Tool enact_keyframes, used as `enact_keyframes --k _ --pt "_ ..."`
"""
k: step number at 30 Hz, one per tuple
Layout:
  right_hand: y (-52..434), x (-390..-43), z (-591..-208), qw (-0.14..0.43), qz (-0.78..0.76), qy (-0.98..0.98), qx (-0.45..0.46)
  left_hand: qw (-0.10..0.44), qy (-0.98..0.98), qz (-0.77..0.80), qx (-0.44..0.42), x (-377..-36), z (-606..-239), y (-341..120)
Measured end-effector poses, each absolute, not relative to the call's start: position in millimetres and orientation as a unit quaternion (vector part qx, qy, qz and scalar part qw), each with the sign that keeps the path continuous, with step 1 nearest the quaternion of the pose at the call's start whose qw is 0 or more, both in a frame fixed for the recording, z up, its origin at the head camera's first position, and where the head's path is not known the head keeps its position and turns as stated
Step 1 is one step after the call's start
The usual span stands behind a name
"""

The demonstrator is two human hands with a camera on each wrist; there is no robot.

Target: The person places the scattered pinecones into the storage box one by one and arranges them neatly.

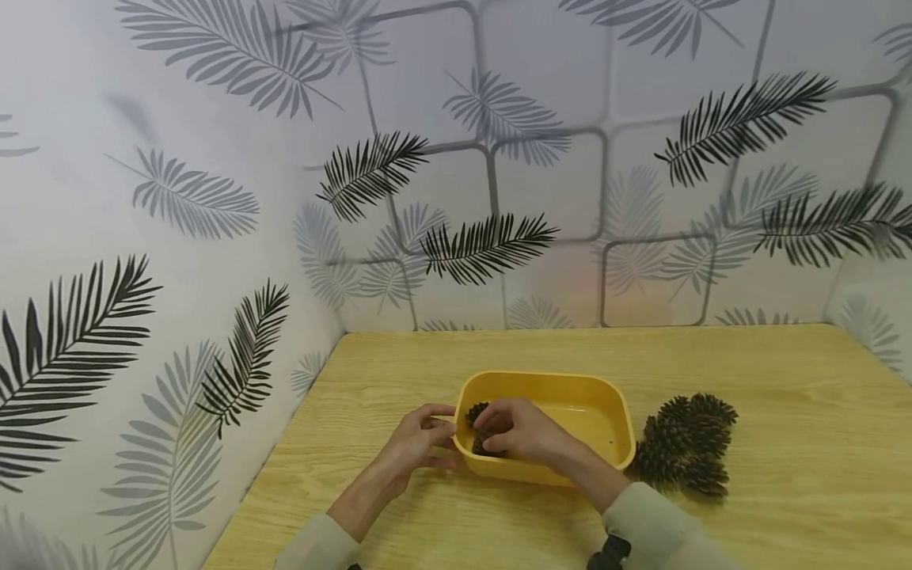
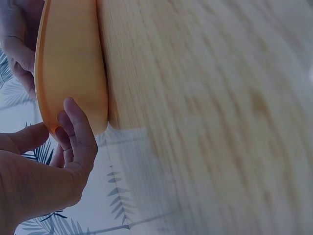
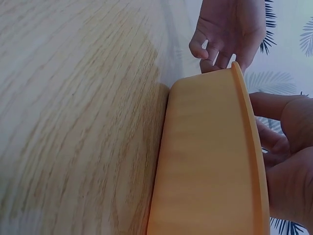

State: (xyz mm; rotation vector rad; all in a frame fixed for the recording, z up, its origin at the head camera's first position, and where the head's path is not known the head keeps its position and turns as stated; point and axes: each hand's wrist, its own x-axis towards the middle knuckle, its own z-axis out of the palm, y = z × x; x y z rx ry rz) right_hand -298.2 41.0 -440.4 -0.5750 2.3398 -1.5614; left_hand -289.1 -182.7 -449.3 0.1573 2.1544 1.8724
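Note:
A yellow rectangular plastic tub [image 1: 587, 431] sits on the wooden table. My left hand [image 1: 416, 439] is at its left end, thumb and fingertips touching the outside of the rim and wall; the left wrist view shows this hand [image 2: 58, 161] from behind. Reaching over the near wall, my right hand [image 1: 523, 431] is inside the tub's left part, with finger and thumb about a dark brown pine cone [image 1: 487, 447]. Another pine cone [image 1: 476, 413] lies just behind it. In the right wrist view the tub wall hides the pine cones beside the right hand [image 3: 288, 142].
Several pine cones [image 1: 687, 443] lie in a cluster on the table, right of the tub. The wooden table [image 1: 805, 443] reaches back to a wall [image 1: 549, 190] covered in leaf patterns, with another such wall on the left.

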Motion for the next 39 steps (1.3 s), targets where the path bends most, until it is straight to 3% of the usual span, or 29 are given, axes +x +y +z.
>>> enact_keyframes --k 39 --pt "75 -288 -429 0.133 -0.580 0.780 -0.195 0.143 0.748 0.647 0.049 -291 -452 -181"
